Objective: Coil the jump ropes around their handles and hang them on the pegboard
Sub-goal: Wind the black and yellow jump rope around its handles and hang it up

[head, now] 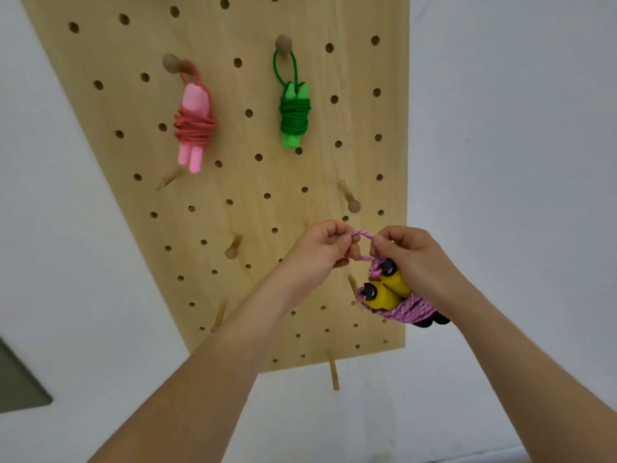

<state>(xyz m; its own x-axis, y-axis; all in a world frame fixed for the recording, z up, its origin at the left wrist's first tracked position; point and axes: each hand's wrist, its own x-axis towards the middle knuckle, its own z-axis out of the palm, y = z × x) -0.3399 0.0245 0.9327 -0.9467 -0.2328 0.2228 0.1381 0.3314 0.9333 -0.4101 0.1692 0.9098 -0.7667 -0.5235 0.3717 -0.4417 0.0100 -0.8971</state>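
A plain indoor room: a wooden pegboard [200, 38] with pegs [349, 197] is fixed to a white wall [500, 128].

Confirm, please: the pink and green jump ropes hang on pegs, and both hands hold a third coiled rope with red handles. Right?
One error: in the head view the handles of the purple rope are yellow, not red. The rest is correct.

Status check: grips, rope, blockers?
Left grip pinching loop of purple braided rope; right grip holding its coiled yellow handles. Not yet hung. Bare round-tipped wooden peg just above; nothing blocking.
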